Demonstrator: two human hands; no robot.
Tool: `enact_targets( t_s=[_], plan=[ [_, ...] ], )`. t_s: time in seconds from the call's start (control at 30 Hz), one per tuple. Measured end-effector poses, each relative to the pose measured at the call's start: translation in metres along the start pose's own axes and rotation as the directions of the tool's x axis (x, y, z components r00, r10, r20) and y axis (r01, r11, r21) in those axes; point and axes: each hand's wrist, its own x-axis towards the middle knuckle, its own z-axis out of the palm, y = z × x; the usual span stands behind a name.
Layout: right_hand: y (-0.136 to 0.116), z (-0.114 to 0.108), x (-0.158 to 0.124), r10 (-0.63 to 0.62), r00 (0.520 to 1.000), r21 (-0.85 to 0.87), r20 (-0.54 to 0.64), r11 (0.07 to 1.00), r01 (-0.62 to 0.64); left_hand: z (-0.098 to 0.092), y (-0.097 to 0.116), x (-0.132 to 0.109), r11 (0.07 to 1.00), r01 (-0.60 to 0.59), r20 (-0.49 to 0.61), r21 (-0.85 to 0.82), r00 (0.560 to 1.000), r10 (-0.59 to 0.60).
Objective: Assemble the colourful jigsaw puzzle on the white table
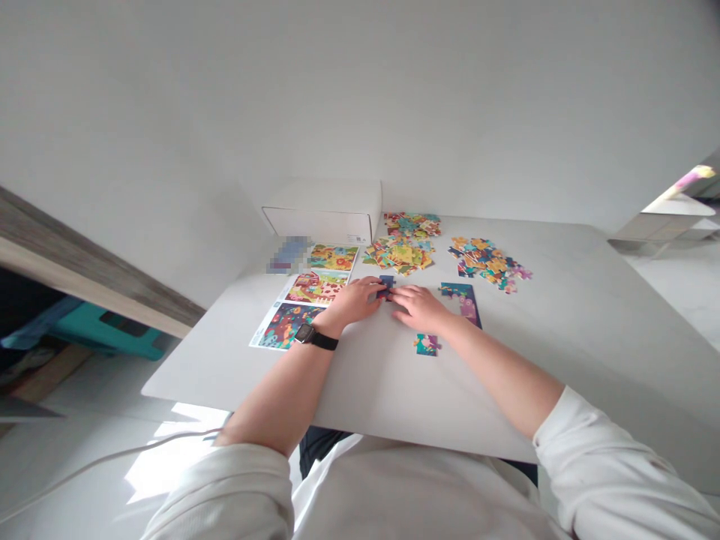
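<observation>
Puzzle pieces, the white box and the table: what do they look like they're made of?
Puzzle pieces: probably printed cardboard, since they are thin, flat and brightly coloured. White box: likely matt paperboard, with crisp straight edges and a small label. Table: a smooth, pale grey top that catches soft light, perhaps laminate or stone; the look leaves it open.

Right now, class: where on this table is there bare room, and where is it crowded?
Bare: the right side of the table, past the joined strip and right pile; also the near-left corner by the picture sheet. Crowded: the back, by the box and left pile, and around the left hand and right hand.
</observation>
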Motion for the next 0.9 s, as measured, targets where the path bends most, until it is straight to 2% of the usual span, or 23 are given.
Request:
enact_targets(
  t_s=[0.33, 0.53, 0.9],
  plan=[
    [-0.0023, -0.0023, -0.0027, 0.001, 1.000, -0.019, 0.024, 1.000, -0.001, 0.0012, 0.0032, 0.0004, 0.999, 0.029, -0.017, 0.017, 0.999, -0.029],
    [-0.0035, -0.0027, -0.0032, 0.001, 1.000, -0.025, 0.025, 1.000, 0.000, 0.0005, 0.0079, 0.0016, 0.998, 0.041, 0.011, 0.048, 0.999, -0.042],
    [0.0023, 0.0031, -0.0069, -0.009, 1.000, 0.007, -0.001, 1.000, 0.009, 0.0059, -0.0013, 0.0013, 0.997, 0.056, -0.053, -0.061, 0.997, -0.059]
  ],
)
